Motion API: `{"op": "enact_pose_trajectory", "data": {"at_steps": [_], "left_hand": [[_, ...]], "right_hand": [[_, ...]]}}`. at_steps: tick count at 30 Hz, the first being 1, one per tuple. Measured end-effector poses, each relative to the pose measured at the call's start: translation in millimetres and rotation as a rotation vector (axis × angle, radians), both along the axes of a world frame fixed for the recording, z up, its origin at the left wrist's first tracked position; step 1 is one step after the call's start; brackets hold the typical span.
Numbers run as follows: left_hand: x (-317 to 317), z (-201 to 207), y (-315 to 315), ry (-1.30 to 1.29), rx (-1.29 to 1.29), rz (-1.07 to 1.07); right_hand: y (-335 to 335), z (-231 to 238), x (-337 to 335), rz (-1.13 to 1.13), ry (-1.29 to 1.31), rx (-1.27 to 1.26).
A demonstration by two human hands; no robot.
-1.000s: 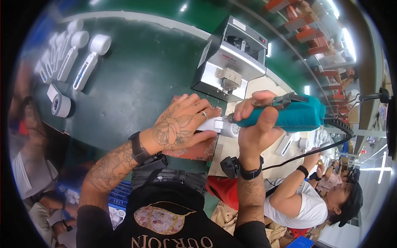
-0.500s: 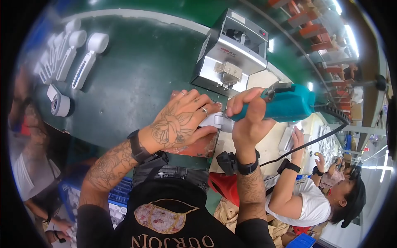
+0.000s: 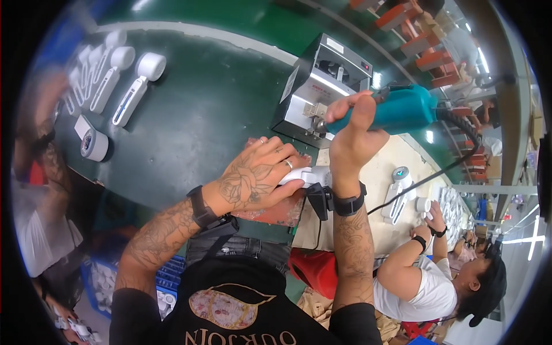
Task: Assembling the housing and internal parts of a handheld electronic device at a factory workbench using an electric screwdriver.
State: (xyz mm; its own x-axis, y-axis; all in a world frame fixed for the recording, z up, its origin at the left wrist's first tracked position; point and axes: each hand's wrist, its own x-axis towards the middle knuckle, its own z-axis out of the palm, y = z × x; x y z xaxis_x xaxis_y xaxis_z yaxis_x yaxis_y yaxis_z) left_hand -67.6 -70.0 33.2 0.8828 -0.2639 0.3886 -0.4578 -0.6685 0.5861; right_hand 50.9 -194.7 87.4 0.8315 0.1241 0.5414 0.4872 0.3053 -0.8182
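My left hand (image 3: 259, 178) lies over a white handheld device (image 3: 312, 176), its fingers closed around it. The device rests on a worn reddish pad (image 3: 276, 214) at the table's near edge; the hand hides much of it. My right hand (image 3: 357, 135) is wrapped round a teal electric screwdriver (image 3: 405, 109), held almost level with its cord trailing to the right. The screwdriver's tip is at the front of a silver and black screw feeder (image 3: 296, 98); whether a screw sits on the tip is too small to tell.
White devices with round heads (image 3: 129, 103) lie at the left of the green table, beside a tape roll (image 3: 95, 145). On the pale surface at right lies another white device (image 3: 397, 198), near a co-worker's hand (image 3: 437, 218). A dark cord (image 3: 425, 183) crosses there.
My right hand has lifted the screwdriver away from the white device and up to the screw feeder. My left hand stays on the device. The co-worker's hand has moved back from the pale surface.
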Motion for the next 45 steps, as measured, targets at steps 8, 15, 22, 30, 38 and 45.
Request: {"op": "enact_pose_trajectory", "data": {"at_steps": [8, 15, 22, 30, 38, 45], "left_hand": [[0.8, -1.2, -1.1, 0.013, 0.021, 0.023], [1.3, 5.5, -0.9, 0.067, 0.024, 0.022], [1.5, -5.0, -2.3, 0.063, -0.018, 0.025], [2.0, 1.2, -1.9, 0.040, 0.027, 0.024], [2.5, -8.3, -10.1, -0.053, 0.056, -0.042], [-51.4, 4.9, 23.6, -0.094, 0.134, 0.102]], "right_hand": [[-24.8, 17.1, -46.7, -0.049, 0.187, -0.023], [-47.9, 11.4, -73.9, 0.008, 0.175, -0.114], [-47.5, -1.5, -76.3, 0.024, 0.200, -0.077], [-44.1, -15.3, -76.2, 0.110, 0.157, 0.002], [-61.5, -26.4, -84.8, -0.059, 0.219, 0.044], [-79.0, 13.4, -124.7, -0.152, 0.025, 0.231]]}}
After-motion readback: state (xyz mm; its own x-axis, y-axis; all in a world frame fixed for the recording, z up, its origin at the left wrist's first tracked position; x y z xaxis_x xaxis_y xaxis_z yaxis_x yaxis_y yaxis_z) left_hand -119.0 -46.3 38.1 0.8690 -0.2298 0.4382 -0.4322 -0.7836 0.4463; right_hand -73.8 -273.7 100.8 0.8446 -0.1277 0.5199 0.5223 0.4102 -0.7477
